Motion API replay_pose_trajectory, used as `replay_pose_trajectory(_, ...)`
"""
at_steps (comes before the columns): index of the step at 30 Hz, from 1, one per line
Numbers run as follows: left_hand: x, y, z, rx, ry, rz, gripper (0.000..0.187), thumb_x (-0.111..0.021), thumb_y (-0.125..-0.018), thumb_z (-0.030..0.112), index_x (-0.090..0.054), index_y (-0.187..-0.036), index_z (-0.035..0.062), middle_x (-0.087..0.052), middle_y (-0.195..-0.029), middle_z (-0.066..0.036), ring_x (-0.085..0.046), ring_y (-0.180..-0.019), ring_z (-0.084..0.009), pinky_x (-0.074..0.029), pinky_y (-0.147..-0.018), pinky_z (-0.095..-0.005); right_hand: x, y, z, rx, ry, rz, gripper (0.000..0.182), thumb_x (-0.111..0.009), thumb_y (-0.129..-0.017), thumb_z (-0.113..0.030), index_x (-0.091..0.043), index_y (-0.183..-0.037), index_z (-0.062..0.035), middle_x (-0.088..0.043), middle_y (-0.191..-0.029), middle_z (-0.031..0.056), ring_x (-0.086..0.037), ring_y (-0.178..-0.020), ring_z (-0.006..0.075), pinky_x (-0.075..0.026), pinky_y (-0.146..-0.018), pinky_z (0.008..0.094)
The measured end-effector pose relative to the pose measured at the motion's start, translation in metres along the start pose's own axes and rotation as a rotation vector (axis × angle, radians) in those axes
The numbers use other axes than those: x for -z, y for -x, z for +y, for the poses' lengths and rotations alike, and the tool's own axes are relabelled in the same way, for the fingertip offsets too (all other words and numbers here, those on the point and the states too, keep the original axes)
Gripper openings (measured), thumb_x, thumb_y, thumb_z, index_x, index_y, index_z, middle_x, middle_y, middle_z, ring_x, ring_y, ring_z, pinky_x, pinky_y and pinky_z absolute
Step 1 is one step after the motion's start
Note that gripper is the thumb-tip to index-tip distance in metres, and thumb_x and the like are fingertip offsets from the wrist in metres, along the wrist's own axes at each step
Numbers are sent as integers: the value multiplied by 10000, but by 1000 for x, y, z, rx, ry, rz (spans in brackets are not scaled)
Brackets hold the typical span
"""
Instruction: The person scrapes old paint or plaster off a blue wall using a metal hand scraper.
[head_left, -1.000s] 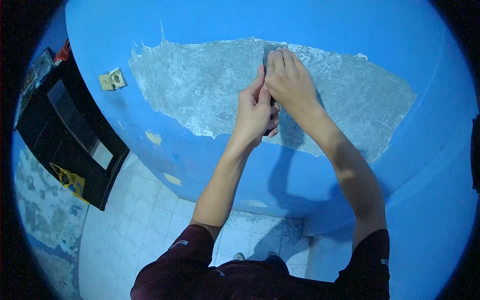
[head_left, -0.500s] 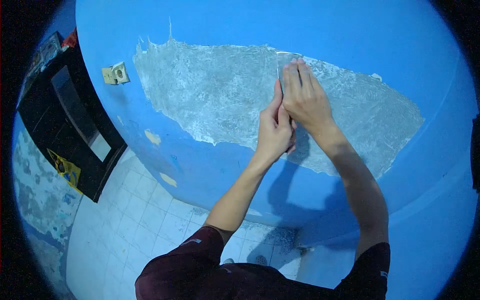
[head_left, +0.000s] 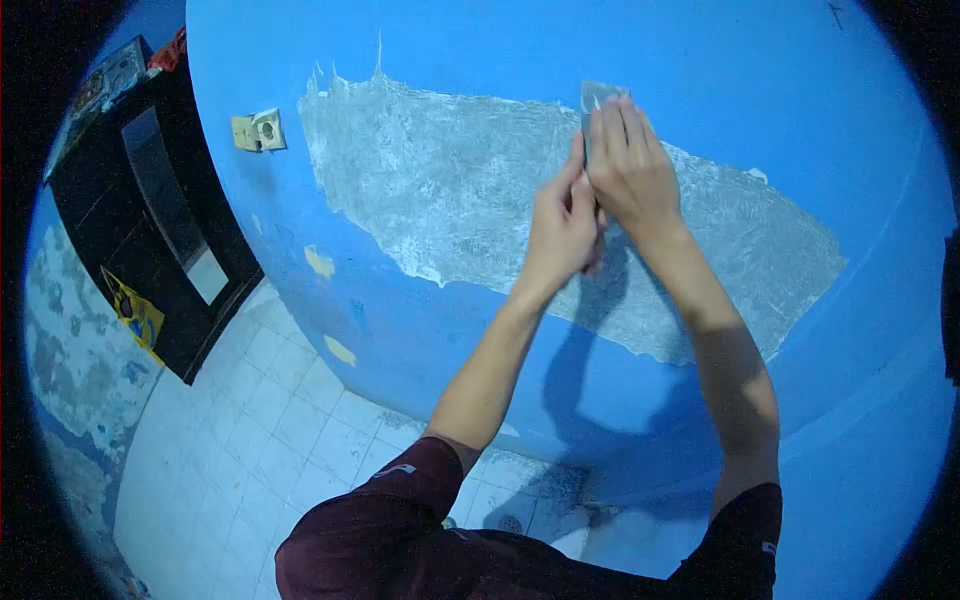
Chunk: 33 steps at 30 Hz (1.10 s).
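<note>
A flat metal scraper (head_left: 600,94) lies against the wall at the upper edge of a rough grey patch (head_left: 450,180), its blade partly over the blue paint. Below the blade, my left hand (head_left: 567,225) is wrapped round the handle, which is mostly hidden by the fingers. My right hand (head_left: 635,175) presses on the blade with its fingers stretched out side by side, touching my left hand.
Blue painted wall (head_left: 720,60) surrounds the patch. A wall socket (head_left: 268,130) is at the upper left. Beyond it stands a dark cabinet (head_left: 110,215) with a yellow bag (head_left: 140,315). White floor tiles (head_left: 290,430) show below.
The scraper and both hands have moved up relative to the patch, and the blade now reaches past its upper edge. The view has shifted slightly.
</note>
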<state>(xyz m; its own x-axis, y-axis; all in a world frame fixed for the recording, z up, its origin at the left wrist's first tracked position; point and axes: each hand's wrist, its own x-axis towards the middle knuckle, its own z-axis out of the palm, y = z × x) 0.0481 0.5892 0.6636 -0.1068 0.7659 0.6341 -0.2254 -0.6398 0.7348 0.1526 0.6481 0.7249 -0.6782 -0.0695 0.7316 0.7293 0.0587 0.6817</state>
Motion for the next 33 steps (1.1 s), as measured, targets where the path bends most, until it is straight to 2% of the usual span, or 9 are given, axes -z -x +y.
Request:
replay_pose_trajectory(2, 2, -9, 18, 75, 99, -19, 508, -345, -1062, 123, -271, -1565, 96, -472, -642, -6, -437, -392, -78, -376, -310, -266, -1, -14, -1, -15, 5, 7, 360, -598, -809, -170, -665, -1037, 101, -661, -1090, 223, -624, -1104, 349, -500, -995, 399)
replay_pose_trajectory(3, 0, -9, 19, 69, 95, -26, 508, -345, -1062, 123, -271, -1565, 96, -472, -642, -6, -437, -392, -78, -376, -310, -266, -2, -19, 1, -23, 10, 19, 358, -602, -812, -169, -660, -1041, 100, -665, -1084, 216, -625, -1104, 343, -503, -990, 392)
replay_pose_trajectory(5, -2, -8, 17, 92, 112, 6, 487, -359, -1085, 175, -299, -1568, 194, -447, -636, 22, -352, -421, -51, -323, -341, -246, -5, -18, 3, -15, 0, 35, 359, -606, -808, -168, -661, -1041, 100, -665, -1084, 218, -627, -1098, 339, -506, -989, 391)
replay_pose_trajectory(12, -19, -3, 25, 112, 159, 50, 489, -343, -1090, 193, -279, -1574, 204, -431, -631, 20, -351, -419, -57, -325, -336, -253, -6, -14, 20, 116, 11, 38, 363, -619, -804, -168, -671, -1033, 109, -664, -1061, 210, -637, -1075, 328, -512, -982, 386)
replay_pose_trajectory(22, -19, -3, 29, 162, 146, 57, 497, -341, -1089, 197, -262, -1579, 227, -426, -636, 10, -365, -425, -74, -343, -340, -260, 1, -17, 18, 87, -51, 13, 307, -610, -807, -133, -680, -998, 97, -654, -1075, 214, -629, -1086, 326, -518, -965, 373)
replay_pose_trajectory(25, -13, 1, 28, 158, 182, 61, 506, -364, -1084, 200, -262, -1579, 218, -432, -639, 1, -376, -423, -89, -351, -344, -261, 7, -17, 14, 35, -137, -36, 309, -607, -806, -113, -663, -1034, 87, -650, -1093, 197, -627, -1090, 323, -508, -982, 387)
replay_pose_trajectory(27, -3, 18, 23, 177, 250, 26, 518, -392, -1078, 207, -261, -1579, 213, -442, -627, -3, -398, -419, -101, -361, -347, -273, 21, -10, 0, -46, -226, 4, 370, -607, -812, -95, -629, -1136, 83, -642, -1153, 186, -617, -1133, 325, -485, -1020, 409)
replay_pose_trajectory(29, 25, 49, 9, 115, 32, -21, 539, -423, -1071, 211, -255, -1583, 214, -457, -593, -3, -418, -409, -105, -370, -357, -289, 30, 15, -35, -107, -305, 26, 423, -596, -832, -87, -593, -1226, 68, -630, -1225, 183, -598, -1191, 322, -457, -1057, 436)
replay_pose_trajectory(33, 107, 159, -37, 340, -59, 58, 533, -425, -1073, 236, -263, -1582, 233, -445, -592, 0, -409, -403, -108, -368, -366, -284, 55, 99, -166, -160, -697, -96, 422, -577, -858, -72, -581, -1260, 57, -605, -1273, 224, -578, -1212, 365, -442, -1072, 486)
